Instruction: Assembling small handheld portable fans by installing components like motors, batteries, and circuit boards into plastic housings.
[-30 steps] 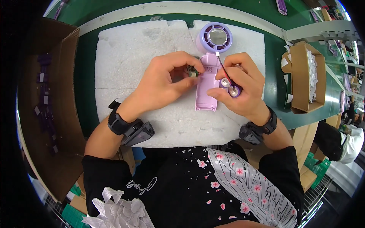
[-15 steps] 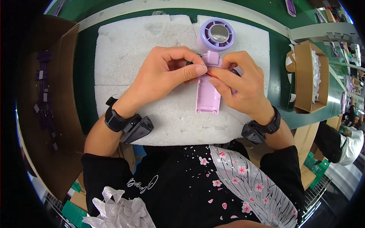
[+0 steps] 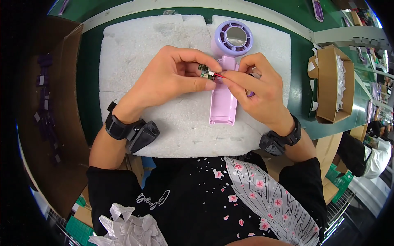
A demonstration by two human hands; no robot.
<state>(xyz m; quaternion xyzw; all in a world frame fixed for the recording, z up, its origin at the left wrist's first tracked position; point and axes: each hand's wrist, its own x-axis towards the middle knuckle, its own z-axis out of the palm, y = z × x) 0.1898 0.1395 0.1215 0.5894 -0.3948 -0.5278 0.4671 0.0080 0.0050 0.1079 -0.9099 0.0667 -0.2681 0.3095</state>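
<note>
A handheld fan with a purple round head (image 3: 233, 38) and an open pink handle shell (image 3: 223, 107) lies on the white foam board. Over its neck, my left hand (image 3: 174, 78) pinches a small green circuit board (image 3: 204, 72) with a white connector (image 3: 211, 74) at its edge. My right hand (image 3: 258, 84) is closed, its thumb and forefinger on the red wire (image 3: 220, 76) that runs to that connector. Under the curled right fingers a purple piece (image 3: 250, 94) shows in part; its kind is hidden.
The foam board (image 3: 135, 53) covers the middle of the green table (image 3: 91, 82). A deep cardboard box (image 3: 67, 123) with dark purple parts stands at the left. A smaller cardboard box (image 3: 324, 92) holding white pieces is at the right. Behind runs a pale rail (image 3: 184, 5).
My left hand has shifted slightly left and its fingers have parted, so the circuit board and white connector now show. The fan handle has moved a little toward me.
</note>
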